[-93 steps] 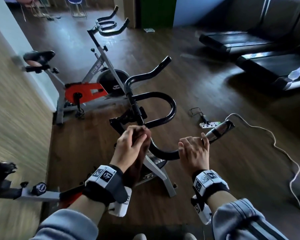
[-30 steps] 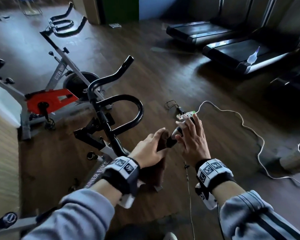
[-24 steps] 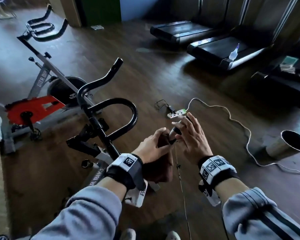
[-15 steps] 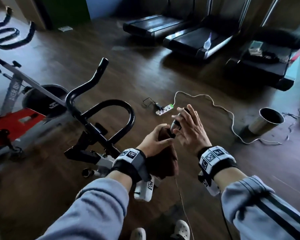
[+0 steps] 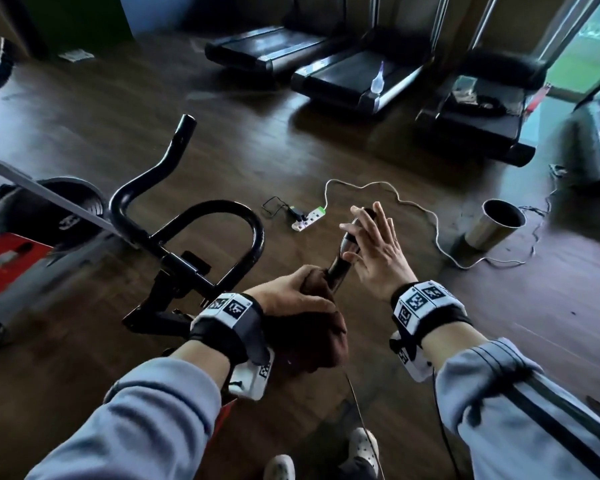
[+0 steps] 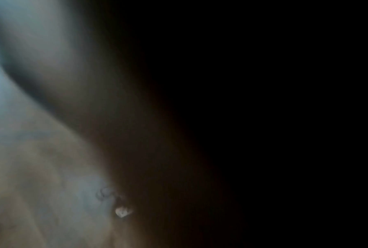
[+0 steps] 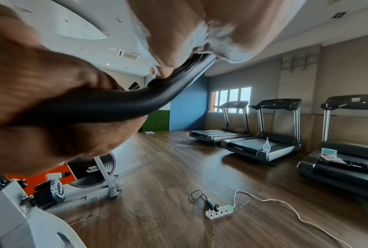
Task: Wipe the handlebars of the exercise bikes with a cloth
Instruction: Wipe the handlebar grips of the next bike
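Brown, soft cloth [image 5: 305,337] drapes limp round the stiff, glossy handlebar [image 5: 340,265], bunched in the left hand [image 5: 288,299], whose grip closes around both. Right hand [image 5: 374,247] rests flat-fingered against the bar's slick end; squeezing through the cloth should suit best.

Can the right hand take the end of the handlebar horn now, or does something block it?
Probably yes. The right hand is open with straight fingers lying against the tip of the handlebar horn; the left hand holds the cloth lower on the bar, leaving the tip free.
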